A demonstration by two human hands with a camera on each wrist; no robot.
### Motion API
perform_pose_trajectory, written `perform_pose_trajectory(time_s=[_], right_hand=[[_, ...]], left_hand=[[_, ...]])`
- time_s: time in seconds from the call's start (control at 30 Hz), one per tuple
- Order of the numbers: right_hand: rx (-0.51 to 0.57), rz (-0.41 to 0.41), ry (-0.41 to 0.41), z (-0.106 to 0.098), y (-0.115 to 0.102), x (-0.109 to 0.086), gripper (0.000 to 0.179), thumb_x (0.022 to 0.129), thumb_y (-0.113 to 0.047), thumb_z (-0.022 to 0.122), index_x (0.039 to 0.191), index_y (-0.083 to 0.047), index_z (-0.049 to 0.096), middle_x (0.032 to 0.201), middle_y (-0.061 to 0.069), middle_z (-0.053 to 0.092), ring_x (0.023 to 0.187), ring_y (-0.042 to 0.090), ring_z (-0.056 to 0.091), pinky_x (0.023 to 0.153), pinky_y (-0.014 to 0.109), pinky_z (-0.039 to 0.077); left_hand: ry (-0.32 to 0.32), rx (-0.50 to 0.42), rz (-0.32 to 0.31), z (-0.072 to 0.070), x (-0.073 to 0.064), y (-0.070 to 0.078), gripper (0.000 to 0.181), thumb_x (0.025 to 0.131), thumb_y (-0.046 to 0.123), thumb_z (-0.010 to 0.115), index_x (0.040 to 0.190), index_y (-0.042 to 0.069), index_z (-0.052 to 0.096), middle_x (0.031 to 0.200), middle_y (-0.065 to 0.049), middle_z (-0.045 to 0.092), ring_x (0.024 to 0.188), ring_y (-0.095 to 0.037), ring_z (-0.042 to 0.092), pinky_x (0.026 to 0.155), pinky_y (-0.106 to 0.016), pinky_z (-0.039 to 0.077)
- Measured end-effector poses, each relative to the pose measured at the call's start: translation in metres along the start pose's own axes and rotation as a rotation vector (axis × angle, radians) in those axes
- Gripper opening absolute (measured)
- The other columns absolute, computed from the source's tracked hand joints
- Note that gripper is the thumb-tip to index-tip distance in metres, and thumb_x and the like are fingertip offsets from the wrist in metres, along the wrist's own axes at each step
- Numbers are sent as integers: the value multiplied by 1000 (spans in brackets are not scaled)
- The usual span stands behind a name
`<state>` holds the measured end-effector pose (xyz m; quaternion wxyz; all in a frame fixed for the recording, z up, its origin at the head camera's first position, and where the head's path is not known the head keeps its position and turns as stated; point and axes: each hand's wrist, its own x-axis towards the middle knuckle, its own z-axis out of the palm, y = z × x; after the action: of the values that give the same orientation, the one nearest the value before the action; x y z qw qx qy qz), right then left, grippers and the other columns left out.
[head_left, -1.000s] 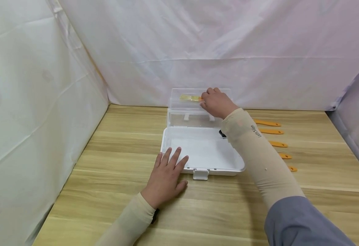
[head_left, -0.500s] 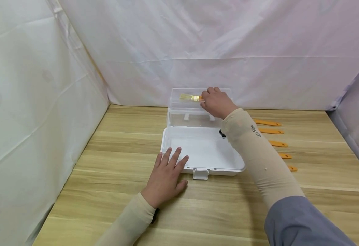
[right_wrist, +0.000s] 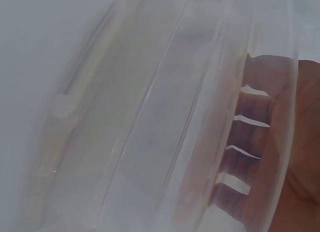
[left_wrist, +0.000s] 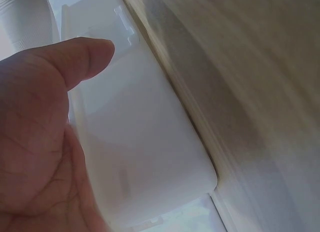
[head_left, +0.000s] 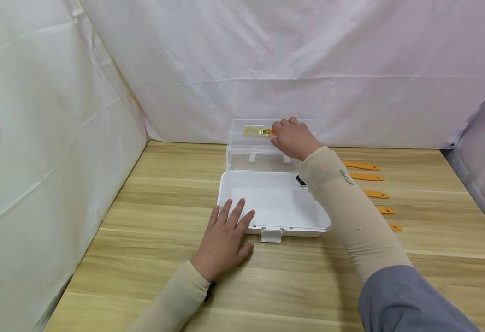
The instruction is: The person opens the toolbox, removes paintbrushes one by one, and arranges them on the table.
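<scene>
In the head view my right hand (head_left: 295,138) pinches a paintbrush (head_left: 254,131) with pale bristles and a metal ferrule, which point left. Most of its orange handle is hidden by the fingers. The brush is at the upper clear tray (head_left: 239,140) of an unfolded white storage box (head_left: 277,203); whether it touches the tray I cannot tell. Through clear plastic, the right wrist view shows the fingers (right_wrist: 250,134). My left hand (head_left: 224,240) rests with spread fingers on the box's front left corner. In the left wrist view its thumb (left_wrist: 90,59) is beside the white box wall (left_wrist: 135,137).
Several orange handles (head_left: 367,177) lie in a row on the wooden table (head_left: 176,193), partly hidden by the right forearm. A clear latch (head_left: 271,235) hangs at the box's front. White sheeting (head_left: 192,55) closes off the back and sides.
The paintbrush has turned slightly in my right hand, and its ferrule catches the light differently. Both hands stay almost where they were; the box has not moved.
</scene>
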<state>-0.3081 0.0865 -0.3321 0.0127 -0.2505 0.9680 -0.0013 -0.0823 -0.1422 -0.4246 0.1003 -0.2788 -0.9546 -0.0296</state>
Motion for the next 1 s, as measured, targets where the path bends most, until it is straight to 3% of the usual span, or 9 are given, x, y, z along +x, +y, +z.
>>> perform_pose_trajectory(time_s=[0.37,0.73,1.0], right_hand=[[84,-40,44,1,0,1,30,104,-26,45,120,-1,53,112,16,55,100,34,53,87,51,47],[39,-45,49,-2,-6,-1,29,104,-24,47,121,-2,54,115,15,59,106,35,54,91,51,46],[42,-41,113,1,-7,-3,24,104,-21,50,118,-2,55,108,15,60,98,34,55,83,50,49]], left_hand=[[-8,-3,-9,-1,-1,0,75,85,49,71,148,16,46,156,-16,35,143,-41,29,111,-61,25],[4,-13,-7,-1,-3,-1,75,84,48,72,147,15,47,156,-16,36,142,-42,30,111,-61,25],[8,-22,-5,-1,-4,-2,75,84,47,72,148,15,47,156,-16,36,142,-42,30,111,-62,24]])
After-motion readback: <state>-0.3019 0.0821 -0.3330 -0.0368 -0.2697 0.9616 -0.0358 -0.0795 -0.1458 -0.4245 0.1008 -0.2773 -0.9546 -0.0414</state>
